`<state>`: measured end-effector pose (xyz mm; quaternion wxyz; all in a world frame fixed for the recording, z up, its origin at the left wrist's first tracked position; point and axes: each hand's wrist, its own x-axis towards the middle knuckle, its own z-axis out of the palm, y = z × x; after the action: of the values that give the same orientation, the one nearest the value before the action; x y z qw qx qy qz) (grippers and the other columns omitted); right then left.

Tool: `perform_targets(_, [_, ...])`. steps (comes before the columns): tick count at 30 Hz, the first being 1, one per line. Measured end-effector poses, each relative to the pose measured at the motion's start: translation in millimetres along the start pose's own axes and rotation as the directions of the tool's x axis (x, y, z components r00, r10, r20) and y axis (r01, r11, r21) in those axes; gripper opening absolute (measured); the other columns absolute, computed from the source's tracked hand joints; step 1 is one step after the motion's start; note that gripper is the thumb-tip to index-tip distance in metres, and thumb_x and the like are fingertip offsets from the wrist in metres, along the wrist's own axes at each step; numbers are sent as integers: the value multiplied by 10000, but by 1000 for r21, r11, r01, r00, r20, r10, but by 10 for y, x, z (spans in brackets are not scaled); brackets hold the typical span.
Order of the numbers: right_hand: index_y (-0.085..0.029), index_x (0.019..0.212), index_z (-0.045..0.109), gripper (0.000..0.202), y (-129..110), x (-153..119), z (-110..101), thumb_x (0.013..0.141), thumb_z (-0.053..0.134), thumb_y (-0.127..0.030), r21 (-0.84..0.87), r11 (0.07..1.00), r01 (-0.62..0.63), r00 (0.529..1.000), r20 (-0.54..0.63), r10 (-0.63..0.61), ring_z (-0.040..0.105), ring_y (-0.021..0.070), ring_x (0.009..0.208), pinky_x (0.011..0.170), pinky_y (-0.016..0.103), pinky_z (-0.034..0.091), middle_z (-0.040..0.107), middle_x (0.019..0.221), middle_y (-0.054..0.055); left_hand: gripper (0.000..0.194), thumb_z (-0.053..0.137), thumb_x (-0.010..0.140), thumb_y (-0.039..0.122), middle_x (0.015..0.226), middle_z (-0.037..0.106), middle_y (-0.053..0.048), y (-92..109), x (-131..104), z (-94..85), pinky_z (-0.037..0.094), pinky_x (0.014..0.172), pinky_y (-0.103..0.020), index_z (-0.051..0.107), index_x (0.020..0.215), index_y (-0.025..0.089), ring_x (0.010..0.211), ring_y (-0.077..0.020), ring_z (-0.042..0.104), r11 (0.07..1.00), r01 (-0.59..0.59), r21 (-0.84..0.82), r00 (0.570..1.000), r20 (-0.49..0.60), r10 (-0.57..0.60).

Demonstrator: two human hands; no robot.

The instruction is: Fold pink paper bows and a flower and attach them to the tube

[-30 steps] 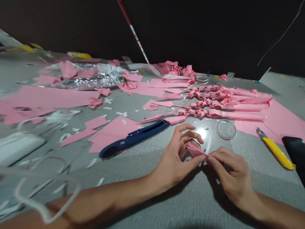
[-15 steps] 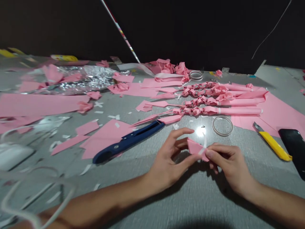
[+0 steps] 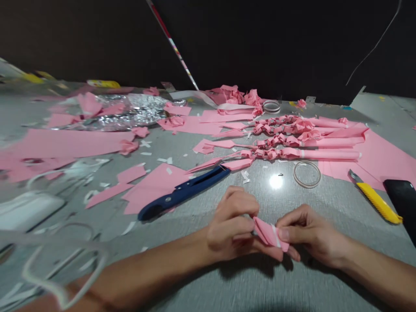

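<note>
A small folded piece of pink paper (image 3: 265, 232) with a white strip around it is held between both hands, low over the grey surface. My left hand (image 3: 232, 227) grips its left end, with the fingers curled. My right hand (image 3: 303, 234) pinches the right end by the white strip, thumb on top. Beyond the hands lie pink paper chains with rolled ends (image 3: 331, 154), side by side. A white-grey ring (image 3: 307, 174) rests between these and my right hand.
Blue-handled scissors (image 3: 185, 190) lie left of the hands. At the right are a yellow cutter (image 3: 378, 201) and a black phone (image 3: 401, 203). Pink sheets (image 3: 74, 143), silvery tinsel (image 3: 139, 110) and a white cable (image 3: 42, 281) spread over the left side.
Both hands have moved a little nearer with the pink paper. My left fingers have curled in around it, and the white strip, whose end stood up before, now lies against the paper.
</note>
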<state>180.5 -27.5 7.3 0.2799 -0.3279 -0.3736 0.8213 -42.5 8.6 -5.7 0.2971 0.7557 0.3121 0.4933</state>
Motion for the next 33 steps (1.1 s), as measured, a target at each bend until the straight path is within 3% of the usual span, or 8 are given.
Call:
perform_targets(3, [-142, 752, 816, 350, 27, 14, -19, 831, 915, -468, 61, 997, 37, 999, -31, -35, 457, 68, 439, 467, 204, 400, 630, 546, -26, 475, 864, 822, 668, 943, 750, 3, -47, 74, 38, 564, 776, -371, 642, 1042, 310, 797, -191, 697, 934, -346, 87, 930, -100, 354])
perform_targets(5, [-136, 763, 819, 341, 35, 22, -37, 805, 935, -454, 101, 994, 49, 998, -51, -44, 472, 68, 439, 463, 200, 403, 639, 553, -22, 549, 800, 917, 612, 1102, 777, -49, -61, 125, 46, 592, 877, -385, 583, 1329, 321, 967, -214, 738, 934, -357, -2, 934, -5, 357])
perform_targets(9, [-135, 725, 799, 333, 44, 40, -74, 757, 959, -426, 176, 984, 18, 998, -63, -7, 485, 72, 414, 446, 193, 418, 638, 523, -20, 445, 768, 1008, 420, 1113, 808, -73, -33, 171, 36, 587, 954, -408, 605, 1407, 308, 1059, -234, 760, 958, -224, -180, 943, 208, 260])
perform_targets(13, [-129, 701, 775, 370, 47, 64, -90, 722, 961, -449, 177, 984, -13, 995, -94, 30, 461, 68, 389, 415, 193, 422, 630, 527, -20, 245, 800, 991, 359, 888, 804, -25, 21, 141, 70, 580, 832, -359, 718, 1208, 279, 830, -187, 747, 957, -122, -264, 969, 175, 172])
perform_targets(17, [-150, 814, 801, 482, -4, 38, -44, 912, 769, -621, -179, 980, 89, 979, -167, -119, 606, 125, 518, 512, 235, 517, 695, 650, 23, 242, 874, 912, 383, 839, 778, -22, 70, 81, 104, 582, 718, -299, 759, 1059, 229, 755, -167, 723, 940, 193, -282, 981, 88, -175])
perform_targets(25, [-202, 937, 805, 185, 55, -44, 106, 1026, 676, -300, -812, 474, 340, 722, -98, -685, 700, 156, 724, 708, 280, 537, 792, 827, 31, 363, 930, 790, 299, 809, 723, 10, 141, 57, 217, 559, 651, -247, 707, 1061, 206, 682, -140, 687, 768, 481, -423, 864, 81, -496])
perform_targets(29, [-187, 835, 806, 261, 32, -46, 101, 1018, 661, -303, -824, 493, 277, 711, -170, -682, 648, 137, 602, 594, 256, 498, 753, 703, 19, 399, 828, 915, 430, 982, 731, -60, 39, 109, 100, 585, 733, -299, 670, 1219, 226, 860, -198, 708, 815, 363, -452, 927, 88, -364])
perform_targets(33, [-178, 783, 815, 308, -64, -36, 19, 971, 673, -377, -727, 659, 193, 759, -315, -570, 618, 133, 555, 509, 229, 472, 719, 638, 17, 217, 673, 996, 214, 1181, 676, -75, -72, 222, -177, 560, 1017, -438, 717, 1197, 284, 1138, -249, 651, 999, -41, -4, 998, 47, 41])
